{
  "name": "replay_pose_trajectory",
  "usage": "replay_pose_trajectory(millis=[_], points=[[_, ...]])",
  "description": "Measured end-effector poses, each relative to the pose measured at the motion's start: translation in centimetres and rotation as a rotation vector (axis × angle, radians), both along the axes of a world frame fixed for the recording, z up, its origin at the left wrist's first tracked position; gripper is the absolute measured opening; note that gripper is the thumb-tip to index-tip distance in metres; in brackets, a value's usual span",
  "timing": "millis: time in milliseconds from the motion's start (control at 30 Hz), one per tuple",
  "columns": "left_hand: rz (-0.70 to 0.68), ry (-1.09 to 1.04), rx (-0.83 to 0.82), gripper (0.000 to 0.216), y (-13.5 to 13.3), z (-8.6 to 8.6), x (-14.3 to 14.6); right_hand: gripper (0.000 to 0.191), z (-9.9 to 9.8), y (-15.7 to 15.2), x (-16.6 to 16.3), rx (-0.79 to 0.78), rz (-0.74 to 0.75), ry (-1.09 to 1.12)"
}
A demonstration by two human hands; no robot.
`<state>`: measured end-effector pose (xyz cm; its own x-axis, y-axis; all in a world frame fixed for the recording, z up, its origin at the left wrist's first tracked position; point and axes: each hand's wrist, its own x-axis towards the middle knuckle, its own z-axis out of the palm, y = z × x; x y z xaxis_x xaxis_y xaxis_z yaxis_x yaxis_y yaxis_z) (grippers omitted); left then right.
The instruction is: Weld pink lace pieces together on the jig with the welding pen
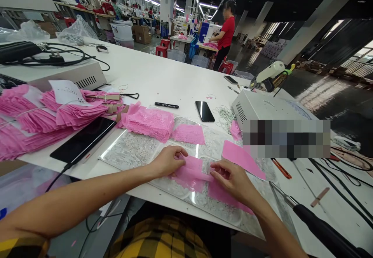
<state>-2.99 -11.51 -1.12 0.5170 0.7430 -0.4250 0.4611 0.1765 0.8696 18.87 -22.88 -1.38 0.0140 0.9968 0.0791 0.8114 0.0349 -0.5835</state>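
My left hand [168, 161] and my right hand [233, 178] both pinch a pink lace piece [192, 175] lying on a clear plastic sheet [131, 149] over patterned white lace near the table's front edge. The fingers of each hand are curled onto the fabric, the two hands a short way apart. A stack of pink lace pieces [150, 122] sits just beyond the left hand. A single pink piece [188, 133] lies beside the stack, and another flat pink piece [241, 157] lies to the right of my right hand.
Bundles of pink lace [37, 114] and a black tablet [83, 139] lie at left. A black marker [166, 105], a phone [204, 111] and a white machine box [262, 108] sit further back. A black-handled tool [317, 221] lies at right. A person in red [225, 36] stands far off.
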Motion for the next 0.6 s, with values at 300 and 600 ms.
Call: replay_pose_trajectory(millis=[300, 600], points=[[0.083, -0.048, 0.094, 0.025, -0.6, -1.0, -0.9, 0.018, -2.2, -0.2, 2.0, 0.173, 0.001, -0.042], [0.053, -0.071, 0.315, 0.025, -1.3, -1.8, -1.7, 0.027, -0.6, 1.0, -1.3, -0.03, -0.045, -0.032]])
